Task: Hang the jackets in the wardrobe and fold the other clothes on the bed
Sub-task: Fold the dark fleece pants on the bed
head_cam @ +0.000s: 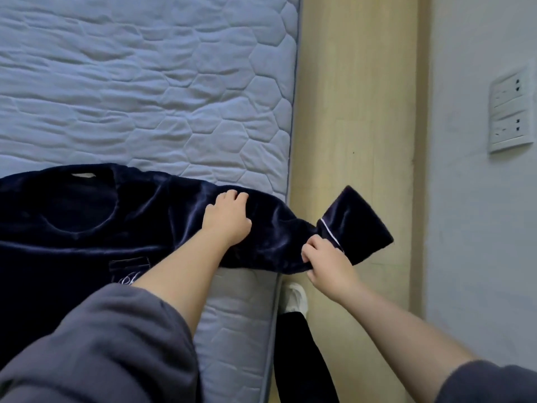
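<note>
A navy top [72, 228] of velvet-like cloth is spread flat on the near part of a light blue quilted mattress [145, 82], with its neck opening turned to the far side and a pale label [82, 175] seen inside the collar. One sleeve [273, 228] of it is stretched to the right, across the right edge of the mattress. On the upper part of this sleeve, over the mattress, the left hand [226, 218] is laid palm down, and its fingers are curled into the cloth. The right hand [329, 264] is found further right, past the mattress edge, where the sleeve is gripped tightly just before the cuff [357, 222]; the cuff, edged with a thin white line, sticks out beyond this hand above the floor [354, 97]. A chest pocket [129, 263] with light embroidery is sewn on the front of the top, partly covered by the left forearm; what is inside cannot be told. Both arms are dressed in grey sleeves [101, 344] pushed up from the wrists. Beside the mattress, on the pale wooden floor, a white shoe [296, 298] and a dark trouser leg [302, 362] are seen. At the far right a white socket plate [511, 112] is fixed on a light wall [479, 199].
</note>
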Demonstrator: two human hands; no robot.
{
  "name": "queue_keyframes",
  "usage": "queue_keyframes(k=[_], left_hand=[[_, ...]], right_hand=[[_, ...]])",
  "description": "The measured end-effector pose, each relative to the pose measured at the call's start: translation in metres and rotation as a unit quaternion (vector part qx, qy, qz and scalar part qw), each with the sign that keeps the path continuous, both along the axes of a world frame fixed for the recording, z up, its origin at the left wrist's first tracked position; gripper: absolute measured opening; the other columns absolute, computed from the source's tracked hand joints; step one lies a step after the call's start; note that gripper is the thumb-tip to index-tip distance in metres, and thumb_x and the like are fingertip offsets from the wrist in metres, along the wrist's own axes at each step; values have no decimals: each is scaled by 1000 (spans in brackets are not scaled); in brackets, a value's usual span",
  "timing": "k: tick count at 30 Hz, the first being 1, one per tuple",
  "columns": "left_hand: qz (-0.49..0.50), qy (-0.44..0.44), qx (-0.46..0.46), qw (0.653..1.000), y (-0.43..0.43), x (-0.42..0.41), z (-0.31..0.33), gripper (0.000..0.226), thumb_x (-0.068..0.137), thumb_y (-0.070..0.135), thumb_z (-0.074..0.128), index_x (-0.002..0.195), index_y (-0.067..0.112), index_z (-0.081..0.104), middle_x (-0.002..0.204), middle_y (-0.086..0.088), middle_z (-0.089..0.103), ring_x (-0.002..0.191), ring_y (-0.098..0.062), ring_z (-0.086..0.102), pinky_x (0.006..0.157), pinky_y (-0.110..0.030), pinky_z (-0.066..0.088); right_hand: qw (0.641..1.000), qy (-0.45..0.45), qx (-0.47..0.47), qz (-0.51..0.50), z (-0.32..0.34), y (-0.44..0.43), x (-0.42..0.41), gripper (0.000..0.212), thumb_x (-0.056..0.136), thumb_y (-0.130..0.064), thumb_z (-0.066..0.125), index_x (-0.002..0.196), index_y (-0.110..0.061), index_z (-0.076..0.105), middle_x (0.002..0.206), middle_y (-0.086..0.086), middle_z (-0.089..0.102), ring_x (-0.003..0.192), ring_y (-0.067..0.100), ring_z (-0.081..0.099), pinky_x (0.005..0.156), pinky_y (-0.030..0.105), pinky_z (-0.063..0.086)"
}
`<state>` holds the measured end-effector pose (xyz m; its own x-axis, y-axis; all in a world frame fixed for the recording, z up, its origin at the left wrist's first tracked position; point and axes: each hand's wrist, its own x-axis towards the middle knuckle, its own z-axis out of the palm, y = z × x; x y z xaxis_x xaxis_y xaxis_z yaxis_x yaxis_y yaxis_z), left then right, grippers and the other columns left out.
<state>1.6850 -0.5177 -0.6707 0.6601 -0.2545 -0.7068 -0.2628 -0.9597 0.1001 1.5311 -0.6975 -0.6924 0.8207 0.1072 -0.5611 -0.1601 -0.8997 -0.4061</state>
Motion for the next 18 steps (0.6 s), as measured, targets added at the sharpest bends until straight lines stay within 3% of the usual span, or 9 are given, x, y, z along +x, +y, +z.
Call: queue_keyframes(k=[3,6,9,12,13,15,18], left_hand=[[-102,-58,30,993,6,8,-22,61,89,19,49,145,18,26,155,-7,20,144,-25,12,111,-47,23],[-161,-129,20,978,13,28,-40,56,89,26,54,140,19,32,143,-6,35,137,-25,29,110,-48,22],[-177,-121,8,977,21,56,-52,47,88,42,57,125,19,43,122,-5,50,114,-28,51,94,-43,36],[-198,-38,-26,979,36,78,-54,40,88,44,55,117,20,42,117,-5,58,104,-30,58,77,-37,40],[-219,-12,-10,976,42,83,-53,40,87,42,55,117,20,42,115,-6,61,101,-30,59,75,-36,42],[-260,21,43,964,52,91,-49,34,85,34,53,115,20,45,110,-8,63,98,-30,59,70,-32,40],[-224,-12,17,974,54,102,-43,8,83,25,49,91,21,49,98,-11,65,88,-32,58,64,-32,34]], right_hand=[[993,113,32,23,-31,1,-2,14,82,-14,54,88,-22,44,117,-3,41,89,18,45,67,30,43],[967,211,140,-39,-63,2,7,14,84,-16,53,97,-21,53,128,-2,37,102,21,54,86,31,47],[940,133,207,-238,-86,8,33,48,83,-3,55,129,-16,44,135,4,41,123,23,46,99,22,35],[911,160,253,-285,-99,17,66,80,79,2,52,149,-21,20,145,4,38,133,24,38,109,32,32],[919,179,239,-257,-103,18,74,76,78,-1,52,146,-24,25,136,5,47,126,27,45,106,38,38],[955,193,167,-150,-107,12,85,49,76,-13,54,123,-24,47,109,2,61,107,26,54,97,42,40],[974,208,93,-1,-99,-18,94,3,77,-29,58,75,-30,56,85,-4,59,92,20,51,100,44,29]])
